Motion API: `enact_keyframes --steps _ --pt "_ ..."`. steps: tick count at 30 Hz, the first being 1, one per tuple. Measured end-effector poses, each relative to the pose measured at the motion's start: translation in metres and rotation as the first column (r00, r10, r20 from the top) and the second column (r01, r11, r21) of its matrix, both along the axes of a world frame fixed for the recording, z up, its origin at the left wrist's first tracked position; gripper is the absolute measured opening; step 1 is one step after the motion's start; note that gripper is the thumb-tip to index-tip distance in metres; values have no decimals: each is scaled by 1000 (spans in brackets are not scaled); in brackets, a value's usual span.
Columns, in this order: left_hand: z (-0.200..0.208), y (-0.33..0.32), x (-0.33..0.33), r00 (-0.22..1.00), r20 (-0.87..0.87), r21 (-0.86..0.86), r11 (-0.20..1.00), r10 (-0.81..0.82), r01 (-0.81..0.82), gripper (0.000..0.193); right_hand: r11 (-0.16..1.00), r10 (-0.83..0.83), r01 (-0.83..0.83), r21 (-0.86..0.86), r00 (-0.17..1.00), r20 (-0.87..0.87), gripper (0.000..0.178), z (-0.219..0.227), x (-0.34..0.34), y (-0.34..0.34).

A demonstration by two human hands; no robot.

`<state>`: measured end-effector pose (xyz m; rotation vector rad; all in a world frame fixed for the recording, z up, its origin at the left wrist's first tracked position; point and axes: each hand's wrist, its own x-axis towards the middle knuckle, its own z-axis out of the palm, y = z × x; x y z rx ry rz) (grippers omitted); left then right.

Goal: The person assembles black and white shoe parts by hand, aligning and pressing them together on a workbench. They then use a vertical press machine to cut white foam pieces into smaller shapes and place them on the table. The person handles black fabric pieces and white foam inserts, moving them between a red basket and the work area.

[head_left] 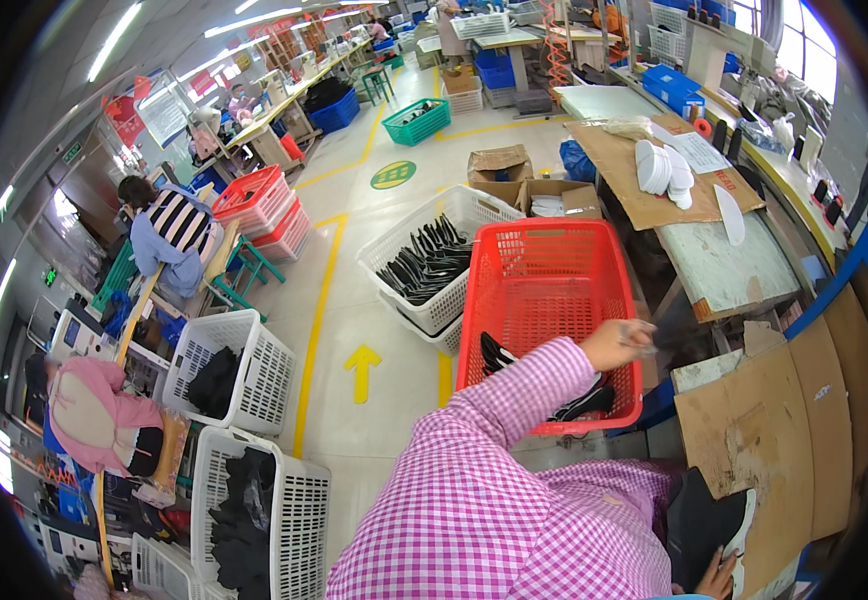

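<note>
Fingers of the left hand [617, 345] seemingly pinch a blurred dark piece [682, 338] beyond the bench's [706, 371] far-left corner; right hand's [719, 575] grip unclear.

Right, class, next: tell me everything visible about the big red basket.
The red basket looks like plastic: rectangular, open-topped, its walls and base perforated. It stands upright beside a white basket, with black, pale-edged pieces inside its near end. The left hand and checked sleeve pass over it; whether they touch it is unclear.
</note>
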<state>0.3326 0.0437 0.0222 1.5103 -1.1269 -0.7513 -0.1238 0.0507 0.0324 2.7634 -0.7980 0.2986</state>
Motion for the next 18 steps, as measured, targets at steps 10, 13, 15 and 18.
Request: enact_keyframes --steps 10,13,15,18 --pt "3 -75 -205 860 329 -314 814 -390 489 27 992 -52 39 119 993 109 52 -1 -8 -13" --pt "-11 -76 -212 853 356 -331 803 -381 496 24 949 -153 136 283 988 37 53 8 -32 -1" --pt "-22 -80 -213 829 441 -320 803 -344 503 26 968 -158 127 216 978 135 37 15 -38 1" --pt "-34 -87 -218 790 368 -156 805 -491 573 36 962 -243 184 201 913 328 25 27 -40 -10"
